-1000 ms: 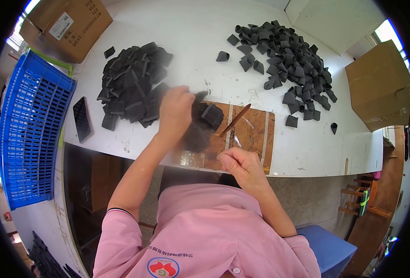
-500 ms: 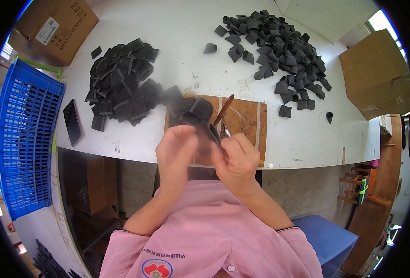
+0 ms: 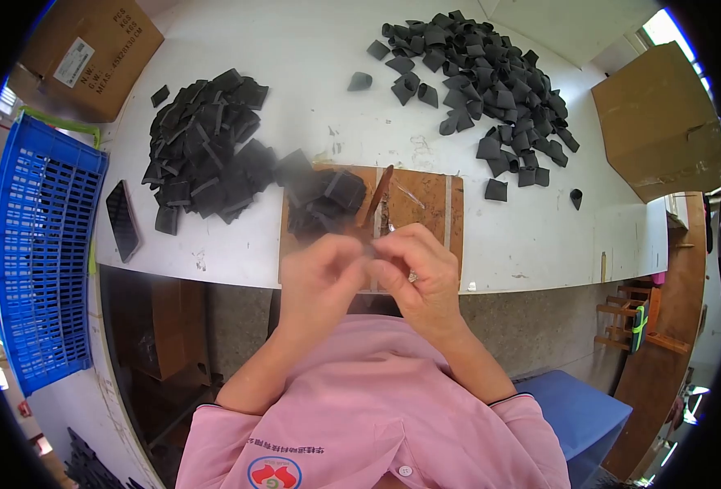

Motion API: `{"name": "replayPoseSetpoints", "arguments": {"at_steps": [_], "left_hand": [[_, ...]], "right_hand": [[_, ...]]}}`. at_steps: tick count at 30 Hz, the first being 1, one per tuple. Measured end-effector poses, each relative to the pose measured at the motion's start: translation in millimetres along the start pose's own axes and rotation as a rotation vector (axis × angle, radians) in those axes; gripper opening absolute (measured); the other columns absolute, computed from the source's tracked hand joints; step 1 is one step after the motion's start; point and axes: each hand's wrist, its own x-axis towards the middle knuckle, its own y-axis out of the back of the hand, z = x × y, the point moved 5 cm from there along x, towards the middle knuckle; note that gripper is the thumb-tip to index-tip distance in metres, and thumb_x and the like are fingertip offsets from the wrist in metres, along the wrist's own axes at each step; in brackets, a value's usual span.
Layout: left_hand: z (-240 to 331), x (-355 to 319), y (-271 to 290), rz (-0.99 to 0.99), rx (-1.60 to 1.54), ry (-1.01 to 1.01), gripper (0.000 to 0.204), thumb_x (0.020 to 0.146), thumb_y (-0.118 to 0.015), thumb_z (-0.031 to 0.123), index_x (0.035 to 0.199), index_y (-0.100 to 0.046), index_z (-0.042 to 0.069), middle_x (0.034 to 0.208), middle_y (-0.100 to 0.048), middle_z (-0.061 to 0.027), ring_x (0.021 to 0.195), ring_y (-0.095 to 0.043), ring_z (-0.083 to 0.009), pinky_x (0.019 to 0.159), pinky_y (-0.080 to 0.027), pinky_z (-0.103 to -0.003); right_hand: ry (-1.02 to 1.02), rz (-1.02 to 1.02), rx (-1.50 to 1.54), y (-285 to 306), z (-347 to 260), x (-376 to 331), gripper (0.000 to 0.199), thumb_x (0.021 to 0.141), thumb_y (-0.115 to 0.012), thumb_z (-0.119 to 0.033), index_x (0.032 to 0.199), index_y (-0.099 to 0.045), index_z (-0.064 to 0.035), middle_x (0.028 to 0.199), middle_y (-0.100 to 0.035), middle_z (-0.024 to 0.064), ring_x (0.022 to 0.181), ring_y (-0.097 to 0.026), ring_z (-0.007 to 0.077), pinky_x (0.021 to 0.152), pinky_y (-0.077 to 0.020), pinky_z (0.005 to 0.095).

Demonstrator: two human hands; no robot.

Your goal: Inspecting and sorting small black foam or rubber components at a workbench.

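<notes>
White table [image 3: 540, 244] as landmark. Pale upright panel [image 3: 576, 24] at its far right; daylight through a window [image 3: 660, 31] beyond that corner. Near side: grey speckled floor [image 3: 527, 330], blue boxy seat [image 3: 576, 420] off its right front. Brown wooden board [image 3: 658, 399] right of it, upright.

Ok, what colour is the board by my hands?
The board is brown with pale stripes; the head view shows it best.

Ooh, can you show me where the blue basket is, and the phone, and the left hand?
Blue basket [image 3: 49, 261], head view: middle of its slatted side.
Phone [image 3: 122, 220], head view: middle of its dark face.
Left hand [image 3: 315, 273], head view: middle of the hand.
</notes>
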Motion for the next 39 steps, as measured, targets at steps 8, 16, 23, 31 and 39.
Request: {"name": "replayPoseSetpoints", "arguments": {"at_steps": [8,16,23,31,39], "left_hand": [[1.1,8.9,-0.6,0.305,-0.352,0.128,0.013,0.075,-0.056,-0.007,0.087,-0.054,-0.001,0.067,-0.058,-0.0056,0.039,-0.039,-0.0026,0.036,-0.029,-0.016],[1.2,5.7,3.7,0.233,0.014,-0.123,0.018,0.074,-0.049,-0.012,0.089,-0.052,-0.004,0.076,-0.055,-0.0063,0.047,-0.045,-0.0034,0.042,-0.036,-0.017],[16.5,17.0,-7.2,-0.067,-0.846,0.103,0.017,0.081,-0.046,-0.005,0.097,-0.050,-0.006,0.081,-0.059,-0.0187,0.037,-0.043,-0.0035,0.033,-0.028,-0.017],[34.9,47.4,-11.2,-0.269,-1.308,0.372,0.020,0.088,-0.042,0.003,0.105,-0.049,-0.005,0.078,-0.060,-0.0114,0.032,-0.032,-0.0042,0.032,-0.026,-0.018],[59.8,41.7,0.5,0.109,-0.208,-0.324,0.037,0.080,-0.057,0.002,0.114,-0.047,-0.005,0.094,-0.057,-0.0105,0.090,-0.052,-0.0135,0.081,-0.041,-0.023]], "right_hand": [[0.224,0.236,-0.361,-10.2,4.2,8.6,0.011,0.070,-0.063,-0.001,0.081,-0.060,-0.0002,0.071,-0.053,0.0070,0.059,-0.053,0.0163,0.051,-0.0433,0.0288],[-0.887,-0.201,1.498,-40.4,38.0,-8.8,0.004,0.081,-0.056,-0.007,0.082,-0.056,-0.0028,0.067,-0.049,-0.0005,0.053,-0.038,0.0045,0.045,-0.0299,0.0172],[-0.596,-0.310,0.924,-3.2,9.0,20.2,0.023,0.088,-0.052,-0.025,0.074,-0.049,-0.0075,0.061,-0.036,-0.0061,0.052,-0.030,0.0028,0.044,-0.0249,0.0168],[-0.475,-0.382,0.901,-0.8,-5.6,74.3,0.023,0.088,-0.052,-0.025,0.075,-0.054,-0.0062,0.064,-0.042,-0.0067,0.052,-0.030,0.0017,0.044,-0.0244,0.0165],[-0.035,0.104,0.142,29.2,-6.7,62.8,0.026,0.083,-0.060,-0.025,0.088,-0.056,0.0004,0.071,-0.051,0.0027,0.062,-0.048,0.0119,0.053,-0.0391,0.0224]]}}
